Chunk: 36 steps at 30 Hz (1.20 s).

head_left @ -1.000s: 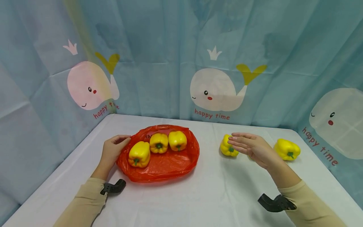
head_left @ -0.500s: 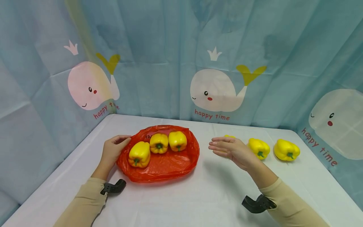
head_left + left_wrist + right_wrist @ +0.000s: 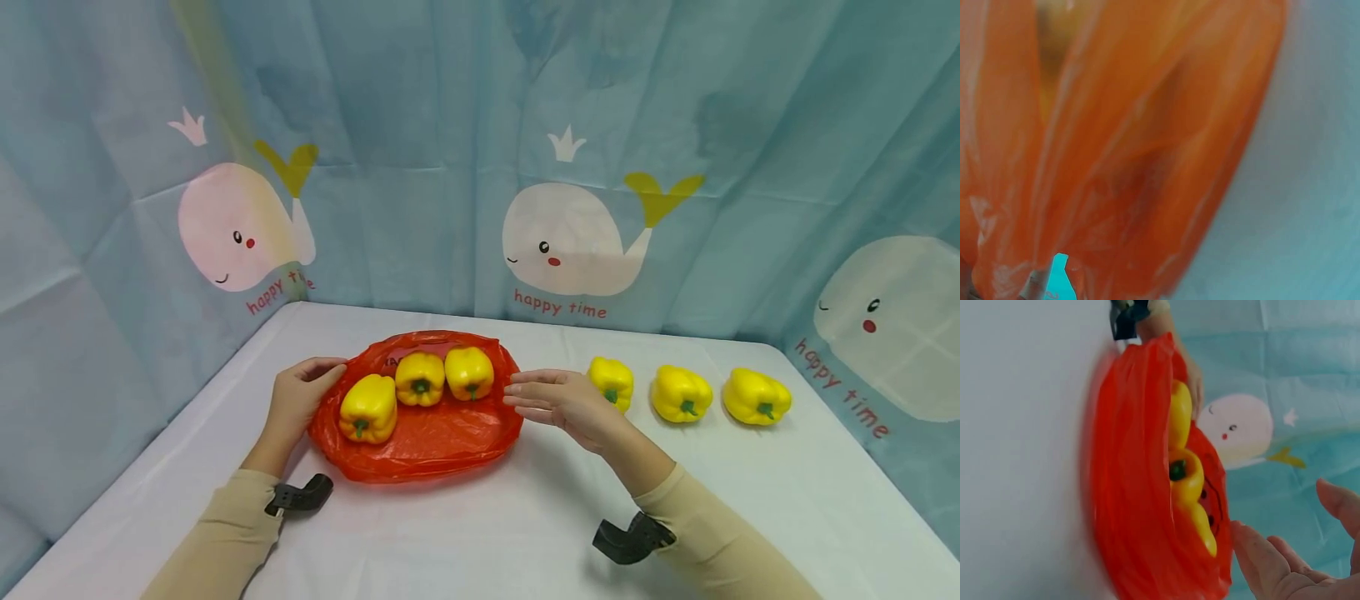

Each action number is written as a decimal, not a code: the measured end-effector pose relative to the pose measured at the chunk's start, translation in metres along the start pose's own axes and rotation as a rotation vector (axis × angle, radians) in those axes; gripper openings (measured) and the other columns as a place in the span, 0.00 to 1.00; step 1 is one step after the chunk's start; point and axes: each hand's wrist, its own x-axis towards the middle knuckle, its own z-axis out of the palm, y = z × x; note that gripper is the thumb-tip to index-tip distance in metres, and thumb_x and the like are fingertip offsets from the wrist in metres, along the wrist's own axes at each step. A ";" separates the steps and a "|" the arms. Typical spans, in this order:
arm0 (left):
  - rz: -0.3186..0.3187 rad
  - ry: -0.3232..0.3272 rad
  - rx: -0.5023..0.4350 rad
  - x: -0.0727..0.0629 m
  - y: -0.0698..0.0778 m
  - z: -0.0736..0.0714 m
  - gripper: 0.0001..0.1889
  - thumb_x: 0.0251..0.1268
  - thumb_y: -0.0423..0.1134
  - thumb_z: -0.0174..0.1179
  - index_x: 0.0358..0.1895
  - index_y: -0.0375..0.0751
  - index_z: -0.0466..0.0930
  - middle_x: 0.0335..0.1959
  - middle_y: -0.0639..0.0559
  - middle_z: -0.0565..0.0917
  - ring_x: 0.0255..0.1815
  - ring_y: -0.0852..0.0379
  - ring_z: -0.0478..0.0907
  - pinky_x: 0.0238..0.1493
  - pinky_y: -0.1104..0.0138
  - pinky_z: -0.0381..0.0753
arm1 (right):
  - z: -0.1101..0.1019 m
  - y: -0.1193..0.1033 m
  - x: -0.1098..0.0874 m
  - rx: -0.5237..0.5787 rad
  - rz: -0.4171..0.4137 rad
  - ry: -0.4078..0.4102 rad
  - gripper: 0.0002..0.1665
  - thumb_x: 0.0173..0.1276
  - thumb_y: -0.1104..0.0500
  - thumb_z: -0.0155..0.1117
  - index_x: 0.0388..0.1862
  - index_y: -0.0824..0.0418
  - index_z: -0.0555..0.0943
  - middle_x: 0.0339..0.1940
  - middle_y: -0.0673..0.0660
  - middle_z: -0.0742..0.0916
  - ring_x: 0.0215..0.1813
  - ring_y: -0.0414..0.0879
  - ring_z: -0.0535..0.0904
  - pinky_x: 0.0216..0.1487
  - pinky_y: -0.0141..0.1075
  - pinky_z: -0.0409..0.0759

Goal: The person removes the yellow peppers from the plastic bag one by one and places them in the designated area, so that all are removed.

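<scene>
A red plastic bag lies spread on the table with its mouth upward. Inside it sit three yellow bell peppers: one at the left, a middle pepper and a right pepper. My left hand pinches the bag's left rim between thumb and fingers; the left wrist view is filled by the bag's wall. At the bag's right rim, my right hand holds its fingers extended, thumb apart in the right wrist view. Whether those fingertips touch the rim I cannot tell.
To the right of the bag stand three more bell peppers in a row: the nearest pepper just behind my right hand, then another pepper and the far right pepper. A blue whale-print curtain rises behind the white table.
My right hand has moved left from over the peppers on the table to the bag's right rim, uncovering the nearest pepper. The left hand and the bag have stayed in place.
</scene>
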 end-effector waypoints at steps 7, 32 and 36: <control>0.008 0.007 -0.003 0.000 0.000 0.000 0.26 0.69 0.58 0.58 0.59 0.41 0.81 0.55 0.47 0.84 0.50 0.67 0.75 0.45 0.84 0.78 | 0.021 -0.002 0.012 0.007 0.013 -0.022 0.30 0.75 0.55 0.57 0.69 0.73 0.69 0.64 0.68 0.81 0.63 0.55 0.81 0.65 0.47 0.75; 0.018 0.004 -0.007 -0.001 0.004 -0.002 0.26 0.69 0.56 0.59 0.58 0.39 0.82 0.54 0.44 0.84 0.48 0.67 0.75 0.44 0.85 0.77 | 0.088 0.010 0.061 0.054 0.123 -0.065 0.21 0.73 0.55 0.61 0.58 0.67 0.82 0.62 0.67 0.83 0.59 0.55 0.84 0.59 0.41 0.82; 0.015 0.006 -0.011 -0.002 0.004 -0.003 0.25 0.70 0.55 0.59 0.58 0.39 0.82 0.54 0.45 0.84 0.48 0.67 0.75 0.45 0.85 0.77 | 0.099 0.013 0.068 0.044 0.143 -0.058 0.22 0.71 0.53 0.64 0.57 0.66 0.83 0.61 0.65 0.84 0.60 0.56 0.83 0.59 0.41 0.82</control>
